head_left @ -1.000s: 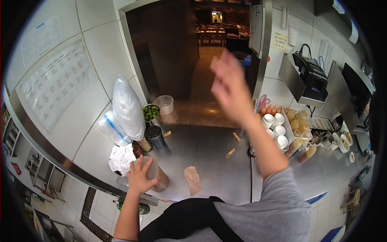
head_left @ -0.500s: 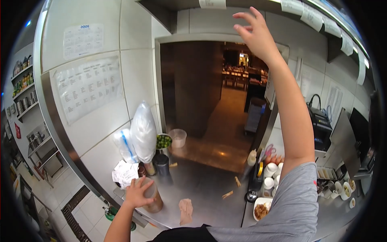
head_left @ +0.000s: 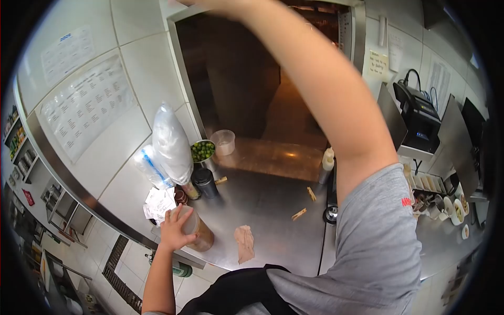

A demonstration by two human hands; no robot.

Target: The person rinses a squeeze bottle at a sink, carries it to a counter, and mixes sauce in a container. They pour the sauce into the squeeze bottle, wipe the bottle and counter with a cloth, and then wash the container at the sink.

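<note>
My left hand [head_left: 175, 230] is wrapped around the near left side of a tall clear plastic container [head_left: 202, 239] with brown contents, which stands at the counter's left edge. My raised right arm crosses the upper view, and my right hand [head_left: 207, 4] is smeared by motion and cut off by the top edge. Crumpled white paper slips [head_left: 158, 203] lie just behind my left hand. To the right of the container is a crumpled pinkish-brown piece of paper [head_left: 244, 244]. Behind the container stands a dark lidded cup [head_left: 205, 182].
A pot of green fruits [head_left: 202, 151], an empty clear tub [head_left: 224, 142] and a bulging plastic bag [head_left: 170, 139] stand at the back left of the steel counter [head_left: 268, 226]. Two wooden clothespins [head_left: 298, 214] lie at right, near a squeeze bottle [head_left: 327, 159]. A black printer [head_left: 420, 118] is farther right.
My right arm has swung leftward across the top, taking the hand partly out of view. The view has tilted down and shifted. My left hand's fingers have closed in around the container.
</note>
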